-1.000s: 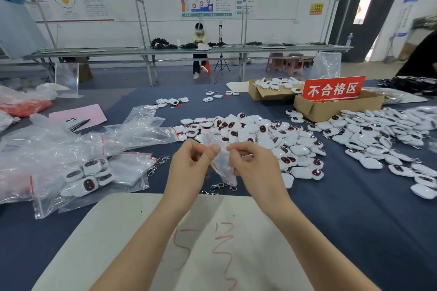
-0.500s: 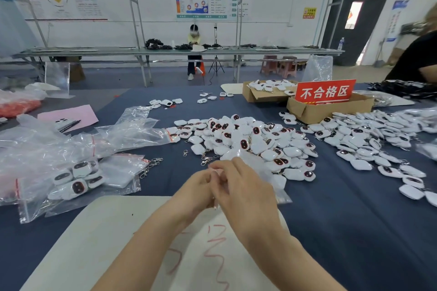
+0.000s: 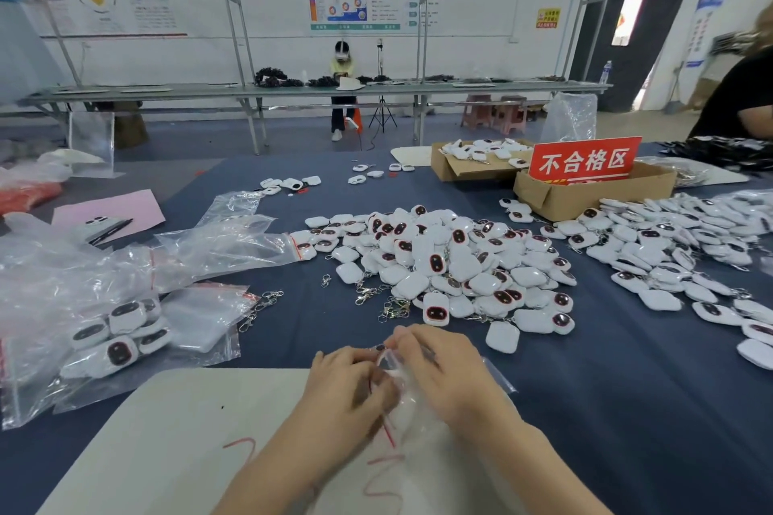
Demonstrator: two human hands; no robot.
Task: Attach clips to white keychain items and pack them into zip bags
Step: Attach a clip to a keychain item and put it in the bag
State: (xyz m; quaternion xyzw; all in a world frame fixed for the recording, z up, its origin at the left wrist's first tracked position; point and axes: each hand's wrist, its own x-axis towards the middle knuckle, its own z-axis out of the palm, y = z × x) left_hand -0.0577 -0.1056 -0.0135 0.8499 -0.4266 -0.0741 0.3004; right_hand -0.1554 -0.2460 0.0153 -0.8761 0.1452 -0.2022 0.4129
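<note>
My left hand and my right hand meet over a clear zip bag at the near edge of the blue table; both pinch its upper edge. What lies inside the bag is hidden by my fingers. A big pile of white keychain items with dark red faces lies just beyond my hands. Loose metal clips lie at the pile's near left side. To the left, a filled zip bag holds several keychain items.
A white board with red marks lies under my forearms. Empty plastic bags spread at the left. Two cardboard boxes with a red sign stand at the back right, beside another heap of keychains. A person's arm shows far right.
My hands have come down from chest height toward the table and closer to me, bringing the zip bag onto the white board's edge. They now meet at the bag's top.
</note>
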